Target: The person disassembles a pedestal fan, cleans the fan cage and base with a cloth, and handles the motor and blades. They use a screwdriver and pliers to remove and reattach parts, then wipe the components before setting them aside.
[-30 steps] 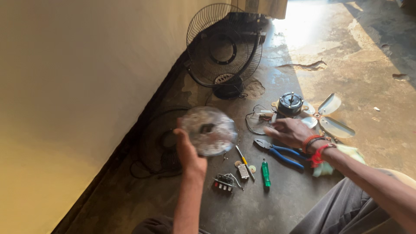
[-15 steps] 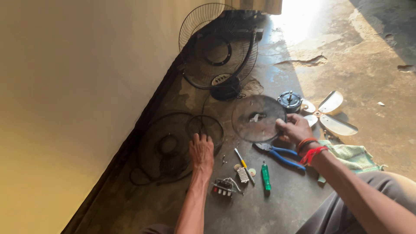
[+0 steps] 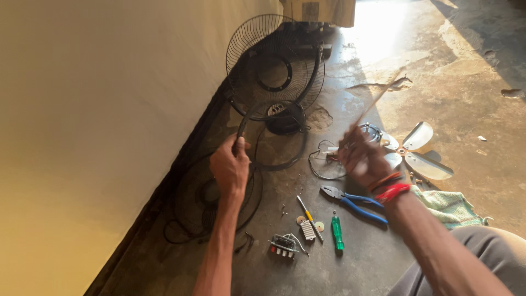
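The black ring is a thin round band, the kind that goes around the rim of a fan cage. It is up off the floor, between the person and the fan. It stands nearly up on its edge, with its open middle facing the person. A ring has no real long side, but this one looks a bit taller than wide from here.

The left hand is closed around the ring at its left edge. The right hand is blurry. It seems closed on something thin, but I cannot tell what, or how tight.

The fan looks well taken apart. One wire cage leans by the wall. The other wire cage lies flat under the left hand. The blades lie off to the right, beside the motor, which is partly hidden. So the taking apart looks mostly done, I think.

On the floor near the person are blue pliers, a green screwdriver, a yellow screwdriver and a small switch block. A green cloth lies by the right arm.
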